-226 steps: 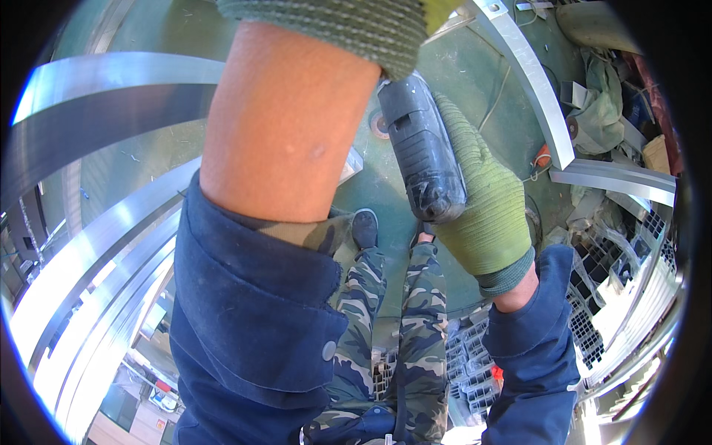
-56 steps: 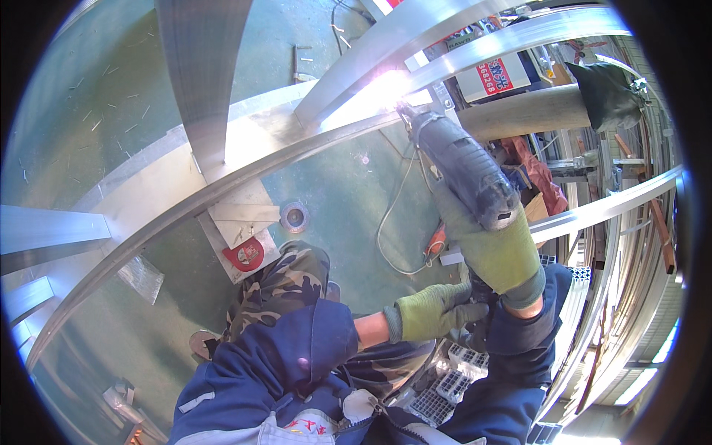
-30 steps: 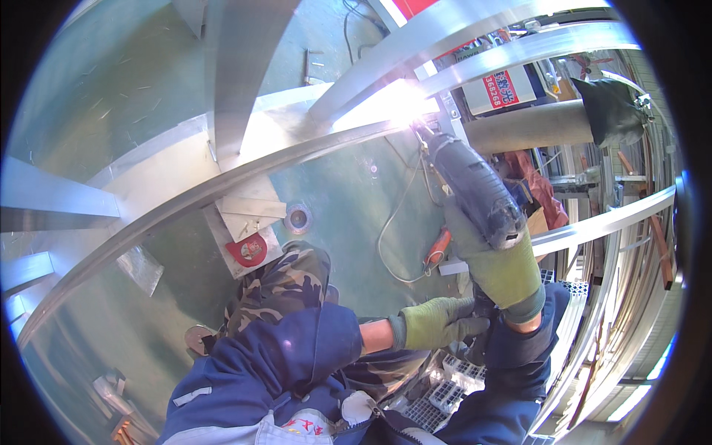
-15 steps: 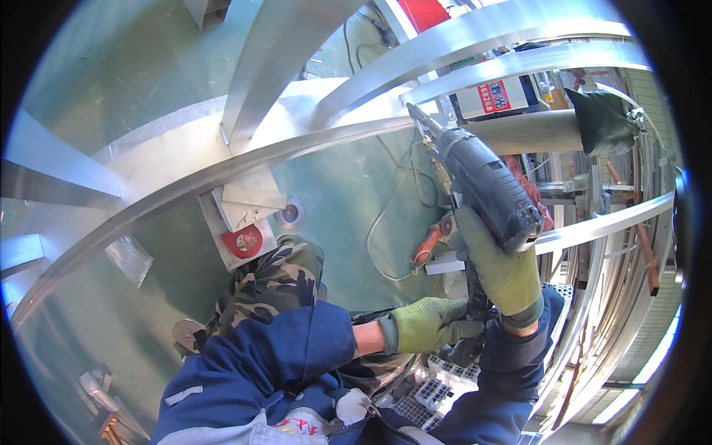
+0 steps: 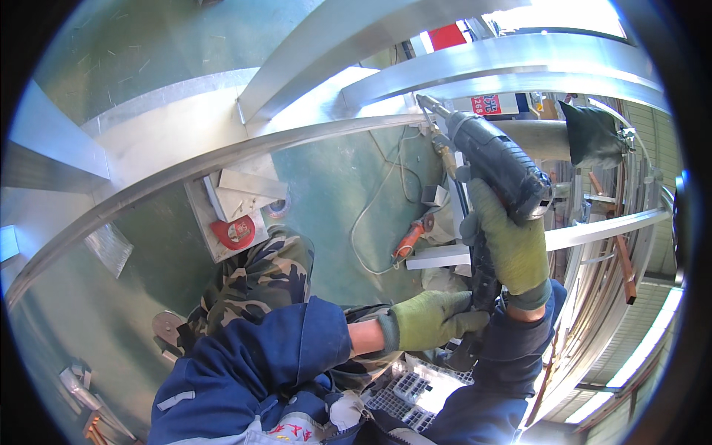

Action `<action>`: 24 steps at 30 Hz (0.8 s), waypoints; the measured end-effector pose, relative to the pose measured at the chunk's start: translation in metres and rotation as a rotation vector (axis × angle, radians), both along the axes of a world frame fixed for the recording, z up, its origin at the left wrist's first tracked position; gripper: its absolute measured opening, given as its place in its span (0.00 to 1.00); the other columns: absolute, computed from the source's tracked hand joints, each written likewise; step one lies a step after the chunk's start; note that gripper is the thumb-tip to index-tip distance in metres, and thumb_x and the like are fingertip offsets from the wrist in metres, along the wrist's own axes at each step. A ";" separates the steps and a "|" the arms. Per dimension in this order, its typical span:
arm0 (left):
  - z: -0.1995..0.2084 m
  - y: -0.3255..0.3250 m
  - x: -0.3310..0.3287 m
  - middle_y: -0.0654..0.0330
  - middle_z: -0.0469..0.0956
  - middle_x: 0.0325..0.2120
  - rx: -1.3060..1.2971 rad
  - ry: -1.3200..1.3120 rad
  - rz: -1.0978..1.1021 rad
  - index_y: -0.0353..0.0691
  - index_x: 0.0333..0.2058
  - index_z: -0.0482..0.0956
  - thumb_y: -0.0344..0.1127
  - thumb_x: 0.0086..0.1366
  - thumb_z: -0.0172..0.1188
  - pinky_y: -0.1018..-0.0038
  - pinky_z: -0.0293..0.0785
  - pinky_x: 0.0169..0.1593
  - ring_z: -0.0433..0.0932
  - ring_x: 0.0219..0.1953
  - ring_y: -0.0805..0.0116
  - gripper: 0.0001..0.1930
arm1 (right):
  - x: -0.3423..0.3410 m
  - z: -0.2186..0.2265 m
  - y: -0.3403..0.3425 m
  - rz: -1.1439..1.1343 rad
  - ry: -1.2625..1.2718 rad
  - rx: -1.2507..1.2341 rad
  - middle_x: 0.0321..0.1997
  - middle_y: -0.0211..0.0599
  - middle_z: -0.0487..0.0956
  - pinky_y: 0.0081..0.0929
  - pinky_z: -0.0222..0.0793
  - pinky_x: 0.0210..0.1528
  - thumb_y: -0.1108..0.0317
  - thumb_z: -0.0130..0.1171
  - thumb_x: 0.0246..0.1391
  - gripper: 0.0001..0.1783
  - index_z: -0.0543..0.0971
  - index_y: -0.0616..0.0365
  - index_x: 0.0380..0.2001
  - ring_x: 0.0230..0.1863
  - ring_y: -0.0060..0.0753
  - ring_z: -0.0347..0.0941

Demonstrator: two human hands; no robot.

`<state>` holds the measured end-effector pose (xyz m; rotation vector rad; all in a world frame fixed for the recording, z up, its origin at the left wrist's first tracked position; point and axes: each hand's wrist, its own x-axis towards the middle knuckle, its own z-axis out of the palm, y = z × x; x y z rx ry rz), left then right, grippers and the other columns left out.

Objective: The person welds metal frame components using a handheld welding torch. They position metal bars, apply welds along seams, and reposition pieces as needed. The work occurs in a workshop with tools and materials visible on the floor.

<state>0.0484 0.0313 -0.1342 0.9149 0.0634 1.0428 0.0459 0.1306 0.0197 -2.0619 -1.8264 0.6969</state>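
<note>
My right hand [image 5: 512, 248], in a green glove, holds the black tool [image 5: 493, 159], with its tip close to the big curved metal frame [image 5: 170, 133]. My left hand [image 5: 430, 320], gloved too, grips low on its handle. An orange grinder [image 5: 406, 243] lies on the green floor [image 5: 319, 182].

Smooth metal bars [image 5: 482, 63] gleam at one o'clock, the tool's housing [image 5: 495, 152] looks dull plastic at two, the right glove [image 5: 513, 241] rough knit at three.

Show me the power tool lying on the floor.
The orange tool, on the green floor; the black tool is held up in the right hand.
</note>
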 end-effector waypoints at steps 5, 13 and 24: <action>0.006 0.009 -0.013 0.49 0.86 0.35 0.003 0.039 -0.031 0.37 0.53 0.81 0.52 0.78 0.59 0.63 0.79 0.44 0.83 0.35 0.63 0.22 | -0.001 -0.002 0.008 -0.049 -0.010 0.003 0.35 0.29 0.84 0.21 0.71 0.28 0.62 0.65 0.69 0.18 0.83 0.56 0.57 0.25 0.18 0.75; 0.006 0.011 -0.013 0.49 0.86 0.37 -0.043 -0.040 -0.073 0.37 0.54 0.80 0.51 0.79 0.58 0.63 0.80 0.45 0.84 0.36 0.63 0.22 | -0.003 0.000 0.012 -0.068 0.010 -0.045 0.35 0.28 0.82 0.21 0.72 0.30 0.63 0.68 0.65 0.18 0.82 0.57 0.55 0.27 0.18 0.75; 0.011 0.011 -0.013 0.52 0.87 0.39 -0.061 -0.115 -0.090 0.38 0.52 0.80 0.52 0.80 0.55 0.63 0.79 0.50 0.85 0.42 0.60 0.21 | -0.010 0.004 0.014 -0.061 -0.102 -0.043 0.31 0.25 0.78 0.22 0.68 0.31 0.60 0.67 0.65 0.19 0.81 0.58 0.55 0.28 0.18 0.73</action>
